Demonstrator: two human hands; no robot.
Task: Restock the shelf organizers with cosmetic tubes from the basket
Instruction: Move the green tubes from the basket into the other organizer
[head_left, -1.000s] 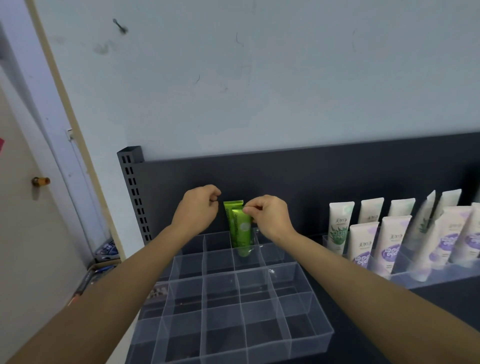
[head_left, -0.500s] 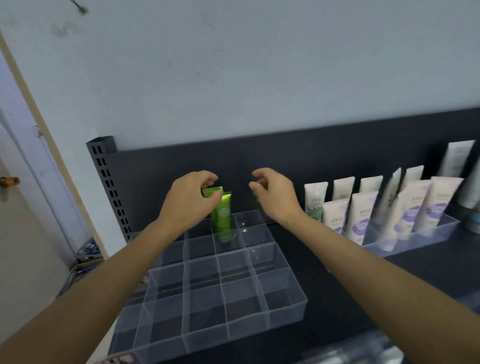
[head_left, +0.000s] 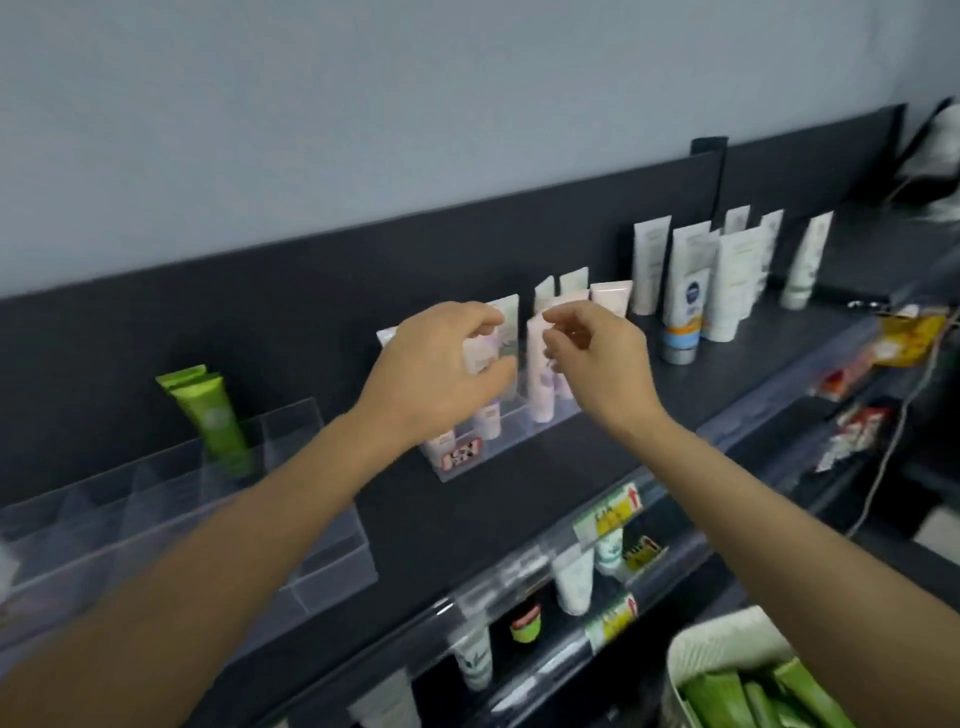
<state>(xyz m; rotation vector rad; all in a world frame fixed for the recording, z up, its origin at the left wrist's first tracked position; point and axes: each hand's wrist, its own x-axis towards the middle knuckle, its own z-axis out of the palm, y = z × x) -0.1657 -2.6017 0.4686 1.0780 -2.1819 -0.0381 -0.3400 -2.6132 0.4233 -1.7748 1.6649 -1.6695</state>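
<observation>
Two green tubes (head_left: 210, 410) stand in a back compartment of the clear divided organizer (head_left: 332, 551) on the dark shelf at left. Both hands hover in the air to its right. My left hand (head_left: 436, 369) and my right hand (head_left: 597, 358) have loosely curled fingers and hold nothing. They are in front of a smaller clear organizer (head_left: 483, 457) filled with white and purple tubes (head_left: 540, 384). At the bottom right corner, the white basket (head_left: 727, 644) holds several green tubes (head_left: 753, 696).
Taller white tubes (head_left: 691, 280) stand loose on the shelf further right. A lower shelf with a clear front rail and yellow price tags (head_left: 613, 514) holds more tubes. Packets and a cable (head_left: 904, 415) lie at the far right.
The view has swung to the right. Both hands have let go of the green tubes, which stay in the divided organizer, and have moved right in front of the white tubes. The basket has come into view.
</observation>
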